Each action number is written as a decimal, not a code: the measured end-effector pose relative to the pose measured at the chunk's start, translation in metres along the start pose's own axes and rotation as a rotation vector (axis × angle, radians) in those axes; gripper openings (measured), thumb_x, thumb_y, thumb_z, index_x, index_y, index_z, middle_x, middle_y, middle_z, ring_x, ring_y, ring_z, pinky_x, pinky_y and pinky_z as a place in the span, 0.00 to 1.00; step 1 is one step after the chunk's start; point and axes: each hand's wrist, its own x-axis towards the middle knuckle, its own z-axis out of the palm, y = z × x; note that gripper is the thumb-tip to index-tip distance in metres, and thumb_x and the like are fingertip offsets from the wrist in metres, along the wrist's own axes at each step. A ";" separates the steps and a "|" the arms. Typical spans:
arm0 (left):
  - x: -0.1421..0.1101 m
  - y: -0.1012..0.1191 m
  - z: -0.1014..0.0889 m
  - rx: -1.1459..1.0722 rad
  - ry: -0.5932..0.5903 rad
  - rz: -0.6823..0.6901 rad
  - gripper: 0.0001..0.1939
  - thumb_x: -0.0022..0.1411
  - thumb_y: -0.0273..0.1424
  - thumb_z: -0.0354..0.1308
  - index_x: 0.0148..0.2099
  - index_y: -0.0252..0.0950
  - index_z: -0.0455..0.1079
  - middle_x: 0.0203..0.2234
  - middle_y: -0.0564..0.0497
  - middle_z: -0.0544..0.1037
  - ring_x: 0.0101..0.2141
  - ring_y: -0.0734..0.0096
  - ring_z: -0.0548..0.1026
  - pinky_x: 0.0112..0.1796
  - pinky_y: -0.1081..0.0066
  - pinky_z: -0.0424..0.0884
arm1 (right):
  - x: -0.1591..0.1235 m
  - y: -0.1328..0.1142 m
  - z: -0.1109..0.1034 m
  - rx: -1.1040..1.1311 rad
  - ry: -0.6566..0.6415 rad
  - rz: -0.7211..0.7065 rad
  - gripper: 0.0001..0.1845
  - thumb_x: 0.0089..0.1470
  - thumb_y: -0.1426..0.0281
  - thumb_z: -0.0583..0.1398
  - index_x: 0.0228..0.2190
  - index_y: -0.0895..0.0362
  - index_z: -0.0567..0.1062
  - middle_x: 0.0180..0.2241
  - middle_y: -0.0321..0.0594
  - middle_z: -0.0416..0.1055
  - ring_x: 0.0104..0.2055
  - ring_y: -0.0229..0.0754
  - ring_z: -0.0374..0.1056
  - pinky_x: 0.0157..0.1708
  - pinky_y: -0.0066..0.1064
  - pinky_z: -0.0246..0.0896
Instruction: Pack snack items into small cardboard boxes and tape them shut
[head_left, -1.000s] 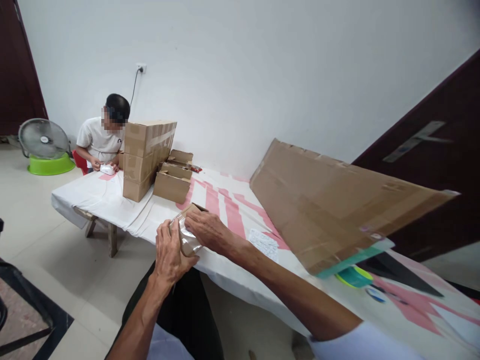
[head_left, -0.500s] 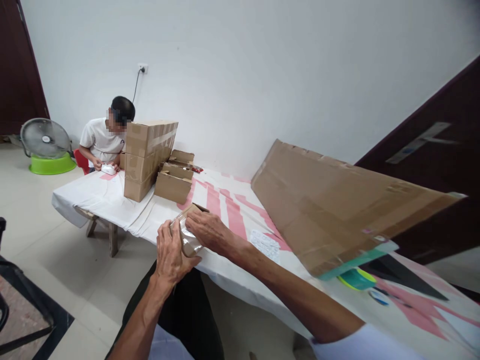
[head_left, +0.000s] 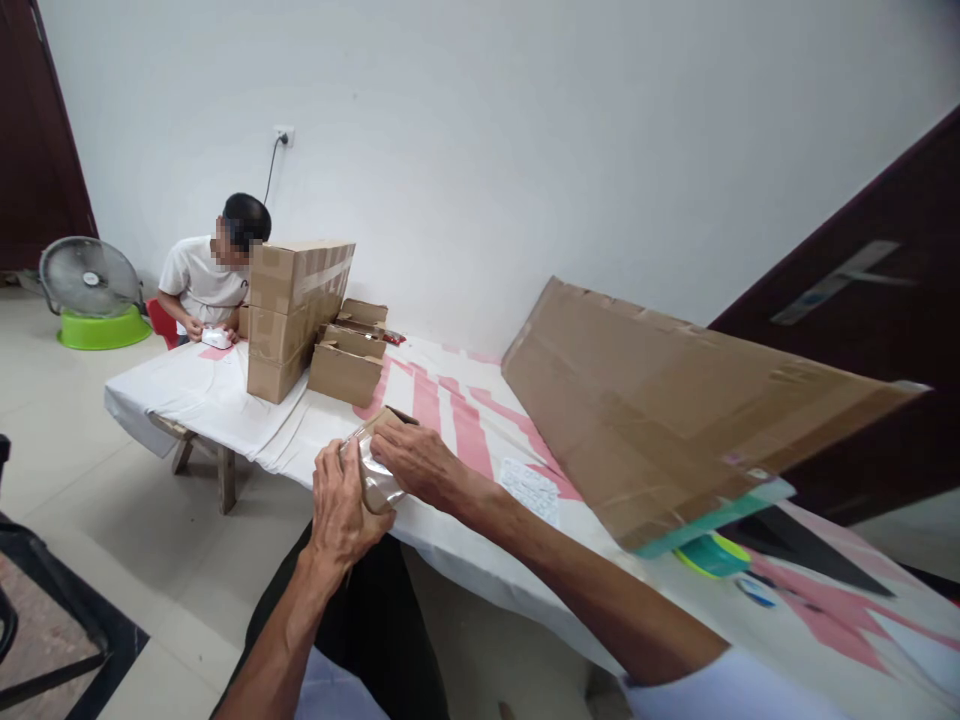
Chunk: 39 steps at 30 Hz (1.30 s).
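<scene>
Left hand (head_left: 346,500) clasps small box (head_left: 384,422) at near edge of table (head_left: 457,535), right hand (head_left: 412,458) curled against clear film (head_left: 375,482), pinch unclear; apparently working the film, next move likely needing steady left hold.

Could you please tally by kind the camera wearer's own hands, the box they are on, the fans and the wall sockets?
Left hand and right hand: 2
Box: 1
Fan: 1
Wall socket: 1
Total: 5
</scene>
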 end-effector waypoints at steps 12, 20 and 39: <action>0.000 -0.002 -0.001 -0.007 0.001 0.013 0.53 0.48 0.30 0.68 0.73 0.34 0.52 0.64 0.32 0.63 0.64 0.38 0.63 0.63 0.43 0.65 | -0.001 0.005 0.007 -0.010 0.044 -0.042 0.10 0.65 0.81 0.56 0.37 0.59 0.77 0.38 0.47 0.77 0.40 0.45 0.70 0.40 0.33 0.65; 0.000 -0.001 0.002 -0.006 0.003 0.016 0.53 0.47 0.30 0.69 0.73 0.34 0.51 0.64 0.32 0.63 0.65 0.38 0.63 0.63 0.43 0.65 | -0.002 0.004 0.004 -0.012 0.026 -0.030 0.12 0.64 0.83 0.56 0.37 0.59 0.77 0.38 0.47 0.77 0.40 0.46 0.71 0.40 0.34 0.66; 0.000 -0.003 0.005 0.026 0.019 0.042 0.54 0.45 0.30 0.70 0.72 0.34 0.52 0.64 0.32 0.64 0.64 0.37 0.64 0.62 0.43 0.67 | -0.004 0.013 0.023 0.106 0.134 -0.055 0.13 0.70 0.76 0.56 0.34 0.58 0.78 0.36 0.44 0.76 0.40 0.44 0.70 0.39 0.33 0.66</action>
